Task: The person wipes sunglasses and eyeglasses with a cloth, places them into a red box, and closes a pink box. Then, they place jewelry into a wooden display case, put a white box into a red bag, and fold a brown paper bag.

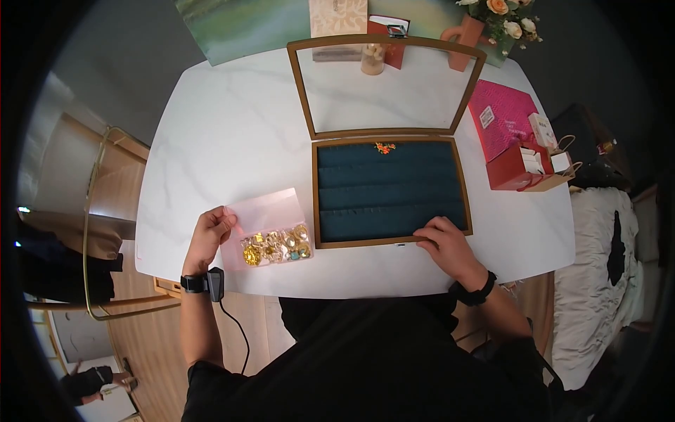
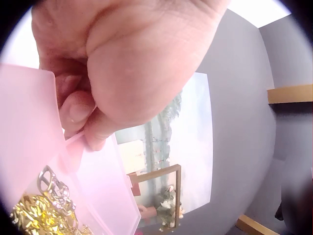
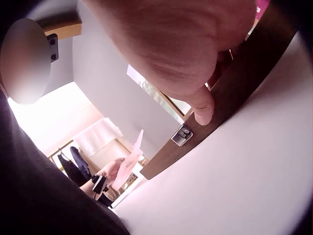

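My left hand (image 1: 209,235) pinches the edge of a pink translucent plastic box (image 1: 271,206), its lid raised. Gold and silver jewelry (image 1: 271,247) fills the box; in the left wrist view, a gold clump (image 2: 36,215) and a silver-toned piece (image 2: 55,188) lie below the fingertips. Beside it lies a wooden jewelry display case (image 1: 316,204) with dark teal padded rows and its glass lid (image 1: 304,84) standing up. One orange-red floral piece (image 1: 384,148) sits in the top row. My right hand (image 1: 450,246) grips the case's front rim, thumb on the outer face near the metal latch (image 3: 182,135).
At the right lie a pink package (image 1: 503,116) and a red box (image 1: 508,169) with small white cartons. Behind the raised lid stand a vase of flowers (image 1: 467,42), cards and a small jar (image 1: 373,60). The white table (image 1: 211,126) has a rounded edge.
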`<action>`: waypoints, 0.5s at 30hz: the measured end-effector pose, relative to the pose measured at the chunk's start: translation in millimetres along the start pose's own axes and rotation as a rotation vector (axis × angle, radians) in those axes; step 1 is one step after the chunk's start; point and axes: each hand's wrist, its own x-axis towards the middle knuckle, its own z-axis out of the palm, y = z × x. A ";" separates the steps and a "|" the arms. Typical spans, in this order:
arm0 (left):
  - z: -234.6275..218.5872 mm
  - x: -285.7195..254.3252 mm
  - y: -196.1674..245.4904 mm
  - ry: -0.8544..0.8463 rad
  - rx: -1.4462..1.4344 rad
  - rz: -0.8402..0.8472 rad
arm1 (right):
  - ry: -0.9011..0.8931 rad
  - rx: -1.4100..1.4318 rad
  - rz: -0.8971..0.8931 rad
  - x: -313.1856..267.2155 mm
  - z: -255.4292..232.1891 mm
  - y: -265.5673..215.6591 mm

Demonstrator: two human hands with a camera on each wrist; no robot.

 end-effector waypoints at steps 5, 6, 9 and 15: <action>-8.9 7.2 -3.5 0.017 -0.006 -0.015 | -0.034 0.019 0.011 -25.3 1.0 -15.4; -9.0 9.1 -4.5 0.016 0.001 -0.024 | -0.051 0.026 0.002 -30.5 0.4 -19.4; -6.7 16.5 -10.3 -0.007 0.011 -0.040 | -0.088 0.043 0.008 -48.8 -0.4 -26.1; -5.3 34.8 -22.7 -0.068 0.050 -0.056 | -0.107 0.014 0.012 -82.2 0.2 -28.0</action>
